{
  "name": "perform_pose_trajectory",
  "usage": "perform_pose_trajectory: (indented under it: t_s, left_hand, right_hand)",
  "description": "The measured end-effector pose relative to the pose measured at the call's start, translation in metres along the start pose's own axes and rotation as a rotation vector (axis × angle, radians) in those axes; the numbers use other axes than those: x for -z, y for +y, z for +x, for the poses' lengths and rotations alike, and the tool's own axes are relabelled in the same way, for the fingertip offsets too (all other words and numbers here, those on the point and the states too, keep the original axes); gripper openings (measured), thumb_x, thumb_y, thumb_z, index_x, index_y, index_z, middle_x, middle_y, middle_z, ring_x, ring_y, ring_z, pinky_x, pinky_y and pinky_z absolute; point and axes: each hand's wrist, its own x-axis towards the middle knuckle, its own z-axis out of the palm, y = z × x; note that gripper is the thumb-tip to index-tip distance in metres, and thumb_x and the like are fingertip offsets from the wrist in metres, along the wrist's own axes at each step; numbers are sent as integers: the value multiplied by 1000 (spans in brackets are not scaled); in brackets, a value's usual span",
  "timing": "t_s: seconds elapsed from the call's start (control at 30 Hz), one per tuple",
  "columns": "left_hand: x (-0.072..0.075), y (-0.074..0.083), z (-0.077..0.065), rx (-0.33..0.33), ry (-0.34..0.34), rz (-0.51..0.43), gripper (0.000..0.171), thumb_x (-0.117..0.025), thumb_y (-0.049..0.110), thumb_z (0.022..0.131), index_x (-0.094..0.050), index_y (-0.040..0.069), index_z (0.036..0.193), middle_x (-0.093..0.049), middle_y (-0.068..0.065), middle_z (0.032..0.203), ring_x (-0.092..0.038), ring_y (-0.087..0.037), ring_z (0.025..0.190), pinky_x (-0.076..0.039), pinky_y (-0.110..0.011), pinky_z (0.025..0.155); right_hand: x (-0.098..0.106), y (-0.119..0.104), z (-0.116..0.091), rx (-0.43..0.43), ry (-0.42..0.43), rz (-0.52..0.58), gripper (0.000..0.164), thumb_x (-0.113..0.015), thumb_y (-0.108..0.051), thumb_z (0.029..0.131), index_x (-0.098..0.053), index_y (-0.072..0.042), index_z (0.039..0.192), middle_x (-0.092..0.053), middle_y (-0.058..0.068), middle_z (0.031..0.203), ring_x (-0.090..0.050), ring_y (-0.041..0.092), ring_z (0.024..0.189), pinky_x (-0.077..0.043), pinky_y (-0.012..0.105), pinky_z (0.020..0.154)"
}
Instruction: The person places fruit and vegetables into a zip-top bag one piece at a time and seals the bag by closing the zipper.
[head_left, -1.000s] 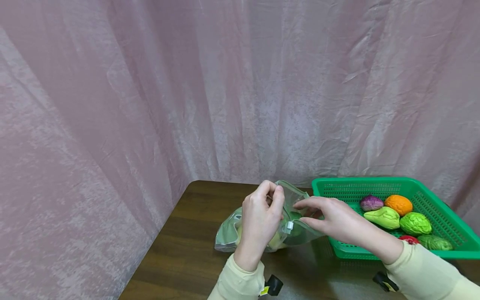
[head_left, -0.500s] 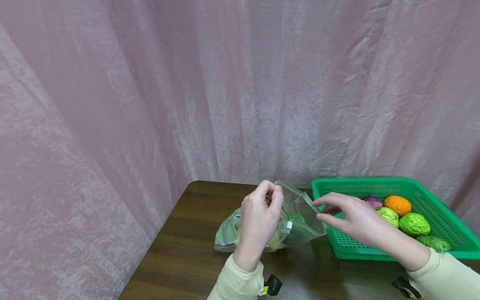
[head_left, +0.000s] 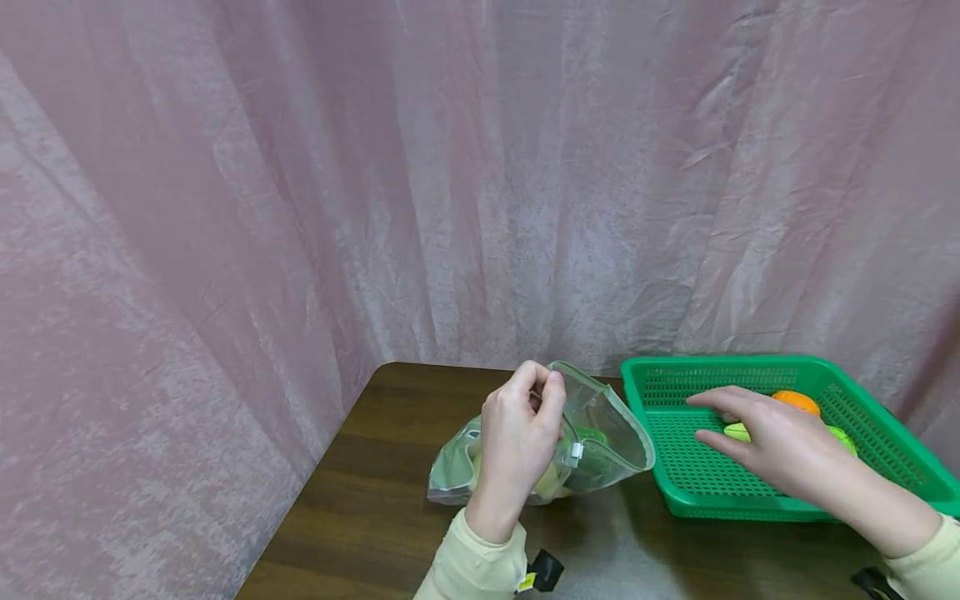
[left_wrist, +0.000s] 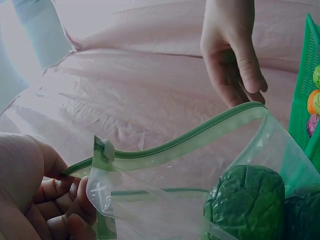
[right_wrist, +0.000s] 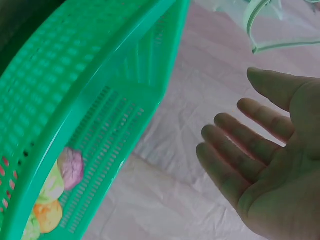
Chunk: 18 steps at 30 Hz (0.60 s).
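Note:
My left hand (head_left: 521, 446) pinches the top edge of a clear zip bag (head_left: 618, 467) with a green zip strip. A white slider (head_left: 576, 452) sits on the strip, and the bag's mouth gapes toward the right. Inside lies a dark green wrinkled vegetable (left_wrist: 247, 200), with something pale yellow-green partly hidden behind the left hand. In the head view my right hand (head_left: 780, 437) is over the green basket (head_left: 738, 507), fingers spread and holding nothing. The right wrist view shows its palm and apart fingers beside the basket.
Below the right hand, the basket holds an orange fruit (head_left: 797, 402), a purple vegetable (right_wrist: 71, 168) and several green ones, partly covered by the hand in the head view. The brown wooden table (head_left: 360, 500) has its left edge near a pink curtain (head_left: 480, 183).
My right hand has drawn out of the bag's mouth and moved right, over the basket. The left hand keeps its grip on the bag in the same place.

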Motion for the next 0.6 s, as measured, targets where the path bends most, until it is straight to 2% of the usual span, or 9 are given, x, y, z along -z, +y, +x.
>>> perform_pose_trajectory:
  t_s: [0.17,0.2,0.23,0.27,0.4,0.47,0.5,0.6]
  left_hand:
    - [0,0,0,1,2,3,27,-62,15,109,-65,18,82,-54,14,57,-57,1,47,-48,-28,50]
    - [0,0,0,1,2,3,27,-62,15,109,-65,18,82,-54,14,57,-57,1,47,-48,-28,50]
    - [1,0,0,1,2,2,26,-62,15,109,-65,18,82,-54,14,56,-57,1,47,-48,-28,50]
    - [0,0,0,2,2,1,27,-62,15,109,-65,18,82,-54,14,57,-57,1,47,-48,-28,50]
    - [1,0,0,1,2,1,26,-62,14,108,-65,18,82,-54,14,57,-57,1,47,-47,-28,49]
    - [0,0,0,0,1,1,27,-62,14,108,-65,18,82,-54,14,57,-57,1,47,-47,-28,49]
    - [1,0,0,-1,1,2,27,-62,14,108,-65,18,82,-54,14,56,-57,1,47,-47,-28,49]
    - [0,-1,0,-2,0,1,27,-62,15,109,-65,18,82,-54,14,57,-57,1,47,-48,-28,50]
  right_hand:
    - [4,10,-4,-29,-31,-43,54,-89,-35,94,-72,-15,141,-78,7,125,-74,35,113,-51,35,59]
    - [4,12,-5,-42,-44,-47,55,-89,-35,95,-71,-14,142,-78,7,127,-73,34,113,-51,35,58]
    - [4,15,-6,-51,-55,-50,56,-88,-35,95,-70,-14,143,-78,7,128,-75,31,105,-50,34,57]
    - [4,18,-6,-52,-56,-62,56,-89,-35,95,-70,-13,143,-77,8,129,-74,33,106,-51,35,58]
    - [3,32,-8,-54,-40,-110,54,-91,-35,92,-73,-14,138,-74,15,135,-72,39,110,-60,48,65]
    - [2,40,-9,-47,-16,-146,54,-92,-38,90,-76,-14,135,-73,19,135,-67,47,124,-61,58,72]
    - [2,43,-9,-55,-18,-151,55,-93,-39,89,-76,-14,134,-73,21,135,-66,48,124,-61,61,74]
    - [3,54,-11,-84,-43,-173,59,-93,-41,88,-75,-11,135,-72,23,134,-66,50,121,-60,61,73]
